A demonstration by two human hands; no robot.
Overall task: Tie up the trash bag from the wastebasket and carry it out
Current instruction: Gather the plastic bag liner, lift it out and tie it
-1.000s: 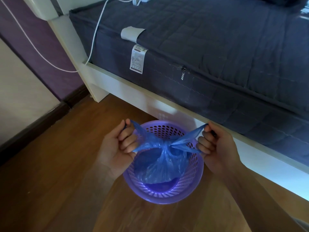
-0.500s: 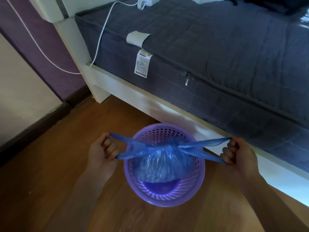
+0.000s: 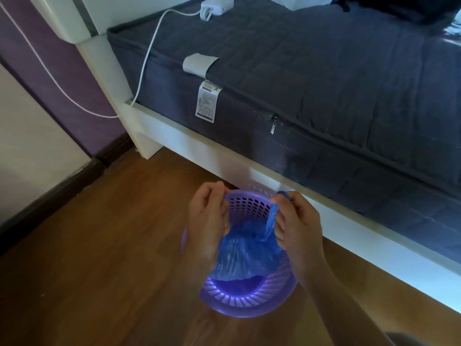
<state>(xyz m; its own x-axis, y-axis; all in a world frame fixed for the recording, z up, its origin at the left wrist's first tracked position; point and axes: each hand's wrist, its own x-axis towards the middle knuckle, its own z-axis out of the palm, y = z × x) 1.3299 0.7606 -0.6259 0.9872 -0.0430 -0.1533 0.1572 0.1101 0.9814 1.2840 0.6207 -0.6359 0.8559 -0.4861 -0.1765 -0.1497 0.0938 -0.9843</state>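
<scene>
Two hands over a purple basket on wood floor. Left hand, fingers curled shut, pinching bag edge at the far rim. Blue bag gathered inside basket, between both hands. Right hand closed on a twisted bag strip. Bed just behind.

- Dark quilted mattress on white bed frame; white label and zipper pull on its side.
- White charger, apparently a power adapter, on mattress; cable trails down.
- Wooden floor, dark skirting.
</scene>
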